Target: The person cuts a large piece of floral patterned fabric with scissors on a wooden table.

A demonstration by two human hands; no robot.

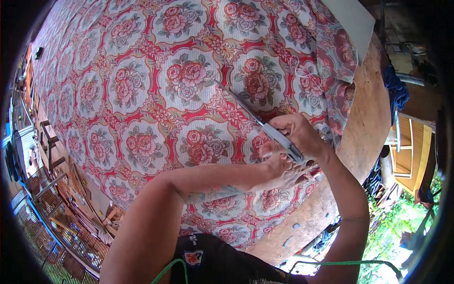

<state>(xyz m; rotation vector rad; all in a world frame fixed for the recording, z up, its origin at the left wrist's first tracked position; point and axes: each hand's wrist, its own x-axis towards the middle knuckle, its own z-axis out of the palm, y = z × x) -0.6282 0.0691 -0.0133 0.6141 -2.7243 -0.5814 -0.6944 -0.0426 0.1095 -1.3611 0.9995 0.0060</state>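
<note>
My right hand (302, 137) is closed around the grey handle of a long tool (279, 136) with a thin, dark, straight blade. The blade points up and left over a cloth (203, 146) printed with red and pink roses. I see the tool almost edge-on, so its exact kind does not show. Just below the handle, my left hand (279, 173) has its fingers bent in close to the tool, over the cloth. The tool partly covers those fingers, and what they hold cannot be made out.
Beneath the cloth lies a large wooden board (364, 113), bare along its right and near edges. Loose white string (307, 75) and a pale flat panel (352, 23) are at the upper right. Dark blue fabric (396, 87) hangs beside the board. A metal grille (40, 236) stands at left.
</note>
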